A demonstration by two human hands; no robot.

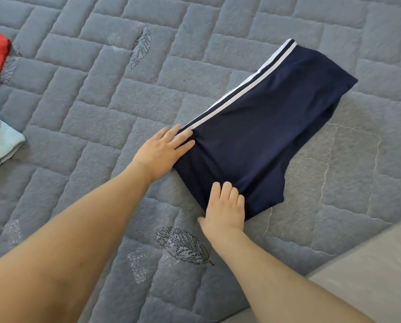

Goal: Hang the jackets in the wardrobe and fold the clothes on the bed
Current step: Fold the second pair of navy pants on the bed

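Bright even daylight, soft faint shadows, no glare, mostly sharp, slight wide-angle bending at edges

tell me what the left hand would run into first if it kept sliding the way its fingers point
The left hand points along the navy shorts, fingers already on their near edge by the white stripes. It would meet only more shorts, then bare quilt.

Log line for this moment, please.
fold | left hand flat on navy shorts | right hand pressing near edge | on bed
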